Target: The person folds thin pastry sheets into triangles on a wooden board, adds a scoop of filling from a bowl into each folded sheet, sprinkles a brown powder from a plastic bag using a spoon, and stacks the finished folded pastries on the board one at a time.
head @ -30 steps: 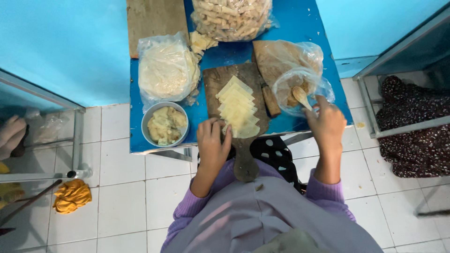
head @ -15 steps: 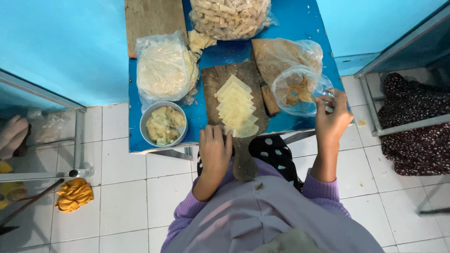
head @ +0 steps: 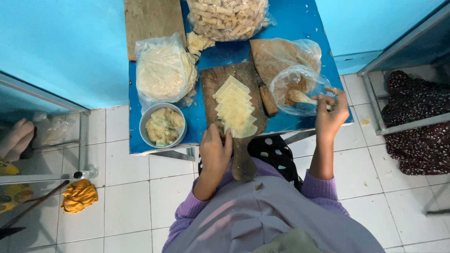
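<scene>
Seen from above, you sit at a small blue worktop (head: 295, 18) set against a turquoise wall, both hands at work over a wooden board (head: 216, 84) that carries a row of overlapping pale yellow dough squares (head: 234, 105). Your left hand (head: 214, 152) rests at the board's near edge, fingers (head: 228, 139) curled loosely and touching the nearest square; it grips nothing that can be made out. Your right hand (head: 329, 117) is at the worktop's right edge, fingers closed on the handle of a wooden spoon (head: 300, 97) whose bowl lies inside a clear plastic bag of brown filling (head: 295, 86). The board's handle juts off the worktop toward your lap.

Left of the board stands a metal bowl (head: 162, 125) of pale lumpy dough, and beyond it a plastic bag of flat white wrappers (head: 161, 72). At the far edge sits a bag of finished rolled pastries (head: 228, 16), with a second bare wooden board (head: 152, 18) beside it. A yellow cloth (head: 78, 195) lies on the white tiled floor to your left.
</scene>
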